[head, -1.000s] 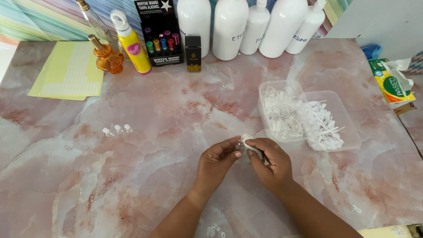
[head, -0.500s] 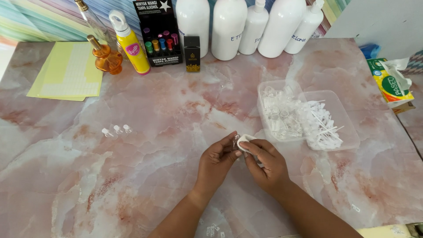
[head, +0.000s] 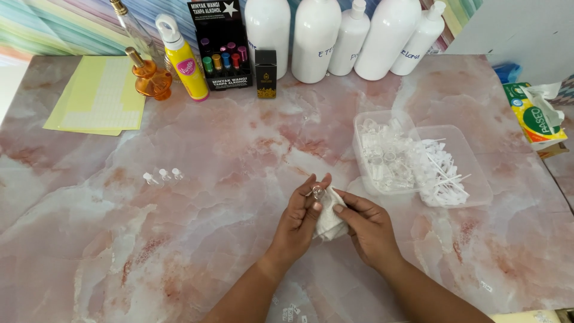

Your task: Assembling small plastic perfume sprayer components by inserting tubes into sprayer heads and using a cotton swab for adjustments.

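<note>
Landmark: the clear tub [head: 382, 152] full of little glass vials, on the pink marble counter [head: 239, 155].
Left hand: the left hand [head: 299, 218] is just in front of the tub, toward the person. Its grip is closed, and thumb and fingertips pinch a small clear vial [head: 315, 191].
Right hand: the right hand [head: 368, 227] is beside the left one, also in front of the tub. Its grip is closed on a white cloth [head: 329, 218], and the cloth touches the vial.
Where the vial is: it is up off the counter, between the two hands, a little to the left of the tub.
Which way it points: the round open mouth seems to face up toward the camera. So its long side runs mostly up and down, tipped a bit away from the person. It is too small to be sure.
What looks done: three tiny vials [head: 162, 175] stand in a row well to the left of the tub. I think those are finished.
What looks left: the tub has many vials in it. The second tub [head: 457, 167], touching its right side, is full of white sprayer tops. So I think the work has only just begun.
Behind the tub: big white bottles [head: 341, 36] stand at the back of the counter.
</note>
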